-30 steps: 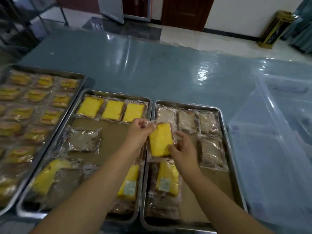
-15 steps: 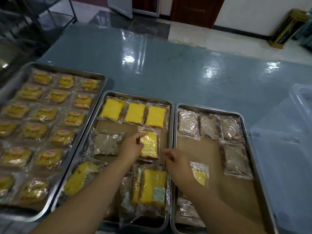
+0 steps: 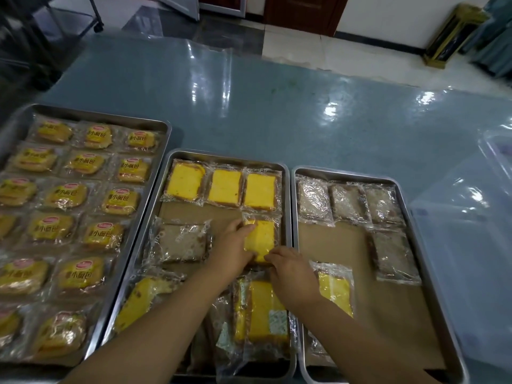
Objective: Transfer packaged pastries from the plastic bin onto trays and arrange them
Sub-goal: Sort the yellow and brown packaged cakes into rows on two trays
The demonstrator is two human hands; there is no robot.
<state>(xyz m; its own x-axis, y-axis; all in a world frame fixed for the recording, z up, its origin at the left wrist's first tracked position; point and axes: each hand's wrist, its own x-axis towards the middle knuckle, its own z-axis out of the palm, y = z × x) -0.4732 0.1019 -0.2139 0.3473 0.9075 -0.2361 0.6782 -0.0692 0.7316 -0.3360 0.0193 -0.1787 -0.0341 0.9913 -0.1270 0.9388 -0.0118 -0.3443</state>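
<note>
A wrapped yellow cake slice [image 3: 261,239] lies flat on the middle tray [image 3: 225,157], in the right slot under a row of three yellow slices [image 3: 225,186]. My left hand [image 3: 232,250] holds its left edge, thumb on top. My right hand [image 3: 291,270] touches its near right corner with its fingertips. A brown wrapped pastry [image 3: 181,243] lies to the left on the same tray. More wrapped yellow slices [image 3: 266,311] are piled at the tray's near end, partly hidden by my arms. The clear plastic bin [image 3: 468,245] stands at the far right.
The right tray [image 3: 346,173] holds several brown wrapped pastries [image 3: 349,202] and one yellow slice [image 3: 335,292]. The left tray [image 3: 99,113] is filled with rows of labelled small breads. Blue plastic-covered table top [image 3: 277,106] stretches beyond the trays.
The yellow slice went from held in the air over the right tray down to the middle tray, under the top row. Both hands followed it left and stay on it.
</note>
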